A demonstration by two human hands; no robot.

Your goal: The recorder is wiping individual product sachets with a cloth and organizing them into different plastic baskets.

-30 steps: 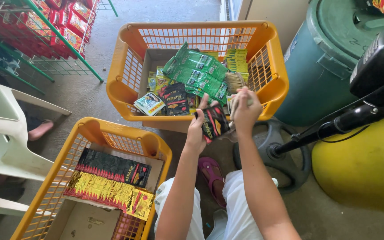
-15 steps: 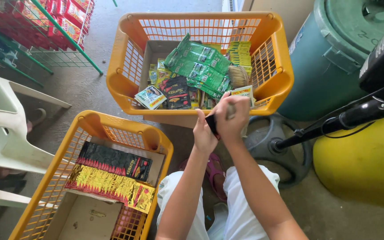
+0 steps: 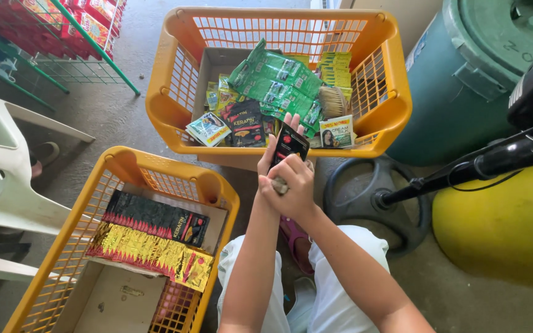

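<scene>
Both hands have drawn back from the far basket's rim since the earlier frame and now meet in front of its near wall. At far left, a white plastic chair [image 3: 1, 179] stands on the concrete floor, red packets [image 3: 97, 24] hanging on a green wire rack above it. Next, the near orange basket [image 3: 63, 265] holds a cardboard liner with a black sachet strip [image 3: 155, 219] along its far edge and a yellow sachet strip [image 3: 149, 253] just beside it. The left hand [image 3: 272, 161] and right hand [image 3: 294, 188] are closed together around a black sachet [image 3: 289, 143] held upright. Behind it, the far orange basket [image 3: 380, 105] carries green sachet strips [image 3: 276, 83], loose black and pale packets and a small brush. At right stand a teal bin [image 3: 458, 80] and a yellow drum [image 3: 501, 228].
</scene>
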